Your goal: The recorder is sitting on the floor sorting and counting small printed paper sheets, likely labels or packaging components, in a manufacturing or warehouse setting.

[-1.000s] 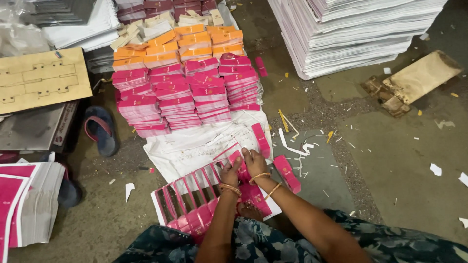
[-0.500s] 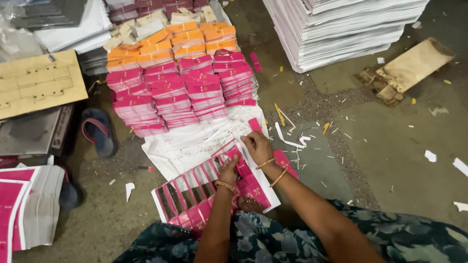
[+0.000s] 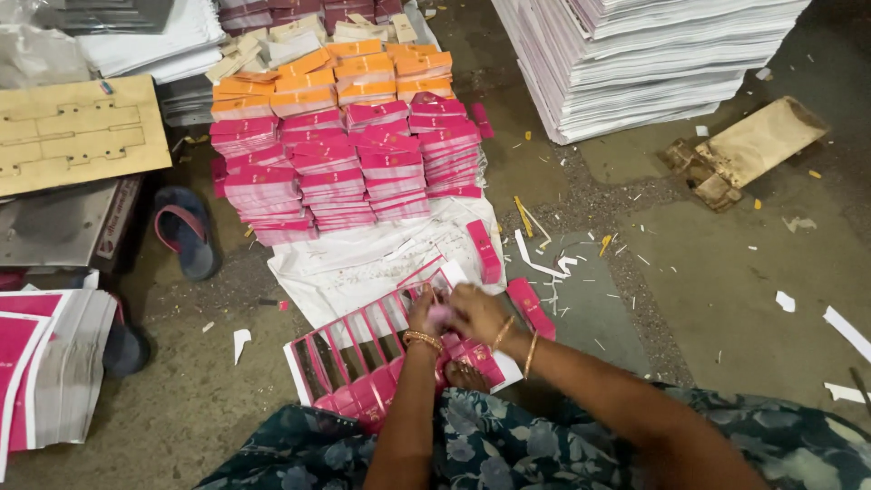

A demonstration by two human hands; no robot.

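At the far left a stack of pink-and-white printed sheets lies flat on the floor within arm's reach of the seated person, and behind it a tan die-cut board rests on other material, with a blue sandal just beside. Moving right, the pink die-cut sheet lies directly in front of the person's lap, on a white paper spread over the concrete floor, apparently to keep the pieces off the dirt. The left hand, a bangle at the wrist, presses down on the sheet's upper right part, seemingly to steady it; its fingers are curled close, but whether they pinch anything I cannot tell. The right hand, touching the left, is blurred; it looks closed around a small pink piece at the sheet's edge, though the grip itself is not clear enough to be sure. Beyond the hands, neat piles of pink and orange cartons stand in rows, sorted by colour and near enough to reach. Two loose pink cartons lie just right of the hands, among paper scraps. Farther right a tall stack of white sheets stands well apart, with a torn piece of cardboard beside it.
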